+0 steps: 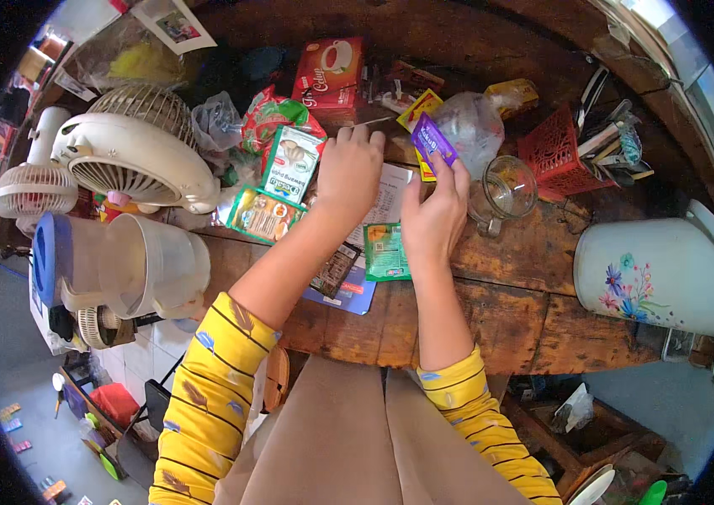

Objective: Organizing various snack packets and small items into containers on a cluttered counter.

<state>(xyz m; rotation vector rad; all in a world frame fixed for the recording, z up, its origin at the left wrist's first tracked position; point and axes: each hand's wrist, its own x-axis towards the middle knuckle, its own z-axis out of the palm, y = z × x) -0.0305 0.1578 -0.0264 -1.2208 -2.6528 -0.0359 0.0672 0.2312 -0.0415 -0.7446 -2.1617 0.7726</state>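
My right hand (437, 210) pinches a purple sachet (434, 145) between thumb and fingers. Yellow packets (421, 109) lie behind and beneath that sachet. Further left, my left hand (350, 168) is closed, fingers curled down in front of a red tea box (329, 71); what it grips, if anything, is hidden. Beside it lie a white-and-green seasoning sachet (292, 162) and a green-edged sachet (264, 215). A green sachet (386, 252) and a dark sachet (336, 271) rest on a printed sheet (389, 198) and a blue booklet (355, 296) between my forearms.
A glass mug (508, 189) and a red basket of utensils (552, 150) stand to the right, with a white flowered container (655, 273) beyond. On the left are a white fan (134, 156) and clear plastic jugs (159, 265). The wooden table (508, 324) ends near my lap.
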